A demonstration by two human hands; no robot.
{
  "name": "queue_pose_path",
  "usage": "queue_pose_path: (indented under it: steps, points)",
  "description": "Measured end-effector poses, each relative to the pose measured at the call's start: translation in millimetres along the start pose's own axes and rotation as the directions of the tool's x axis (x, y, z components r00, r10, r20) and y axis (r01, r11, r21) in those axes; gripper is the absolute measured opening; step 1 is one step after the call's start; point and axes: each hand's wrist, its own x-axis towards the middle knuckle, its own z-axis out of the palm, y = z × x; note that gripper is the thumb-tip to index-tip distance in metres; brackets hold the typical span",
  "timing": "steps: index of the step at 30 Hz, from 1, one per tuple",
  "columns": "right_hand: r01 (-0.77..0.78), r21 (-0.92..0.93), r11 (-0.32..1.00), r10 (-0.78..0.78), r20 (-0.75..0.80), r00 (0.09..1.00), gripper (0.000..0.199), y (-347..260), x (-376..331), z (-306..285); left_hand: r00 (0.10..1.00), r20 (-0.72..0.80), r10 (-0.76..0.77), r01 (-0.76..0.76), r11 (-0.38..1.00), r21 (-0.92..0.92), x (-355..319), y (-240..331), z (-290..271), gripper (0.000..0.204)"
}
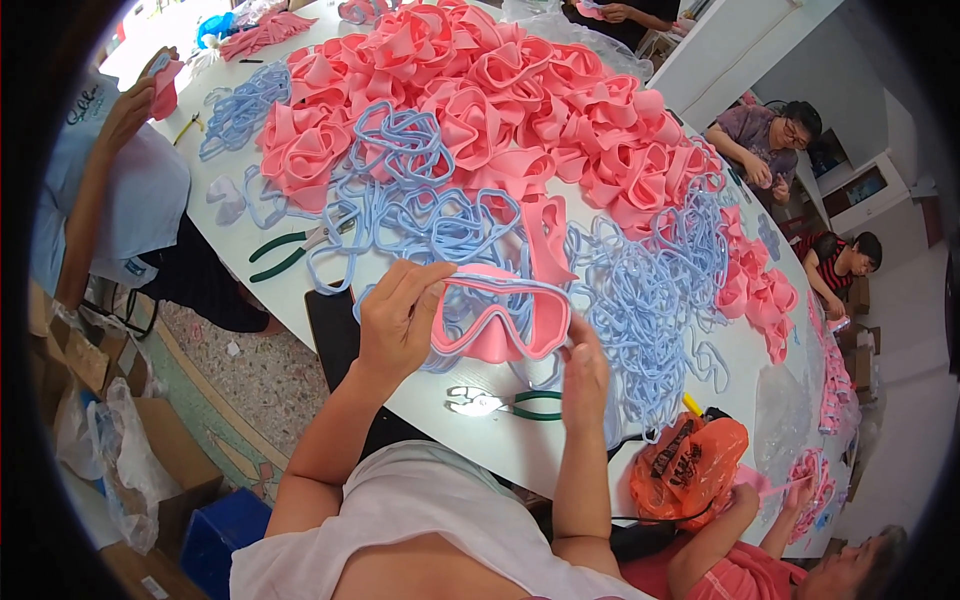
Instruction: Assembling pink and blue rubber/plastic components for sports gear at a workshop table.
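Between my hands is a pink rubber diving mask skirt [497, 342] with a light blue rim strip running along its upper edge and around the lens openings. My left hand [397, 315] pinches its upper left corner, thumb against fingers. At the right side my right hand [585, 372] grips the edge, its fingertips partly hidden. Below the skirt, green-handled pliers [505, 403] lie on the white table [445, 425]. Directly beyond it are tangled light blue rim strips [440, 215] and a loose pink skirt piece [546, 240].
A large heap of pink mask skirts [480, 80] covers the far table. More blue strips [645, 310] pile up at right. Other pliers [285, 252] lie at left. An orange plastic bag [690, 465] sits near right. Several co-workers surround the table, one standing at left [120, 190].
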Motion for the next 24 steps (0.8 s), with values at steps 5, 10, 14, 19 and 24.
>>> queue_pose_path:
  steps: [5, 10, 14, 19, 24]
  points:
    - [0.601, -0.672, 0.433, -0.478, 0.394, 0.785, 0.041, -77, 29, 21, 0.990, 0.088, 0.114, -0.118, 0.992, 0.038, -2, 12, 3, 0.018]
    - [0.723, -0.632, 0.279, -0.459, 0.573, 0.679, 0.027, -80, 42, 28, 0.975, 0.199, 0.097, -0.094, 0.995, -0.023, -2, 15, -3, 0.024]
    - [0.731, -0.590, 0.342, -0.487, 0.554, 0.675, 0.025, -81, 43, 25, 0.953, 0.284, 0.106, -0.088, 0.993, -0.077, -2, 19, -9, 0.048]
    - [0.740, -0.518, 0.428, -0.462, 0.578, 0.672, 0.024, -85, 44, 21, 0.814, 0.348, 0.465, -0.546, 0.817, 0.187, -7, 0, -14, 0.086]
    - [0.704, -0.472, 0.531, -0.379, 0.611, 0.695, 0.022, -85, 43, 20, 0.795, 0.282, 0.537, -0.590, 0.793, 0.152, -3, -2, -12, 0.084]
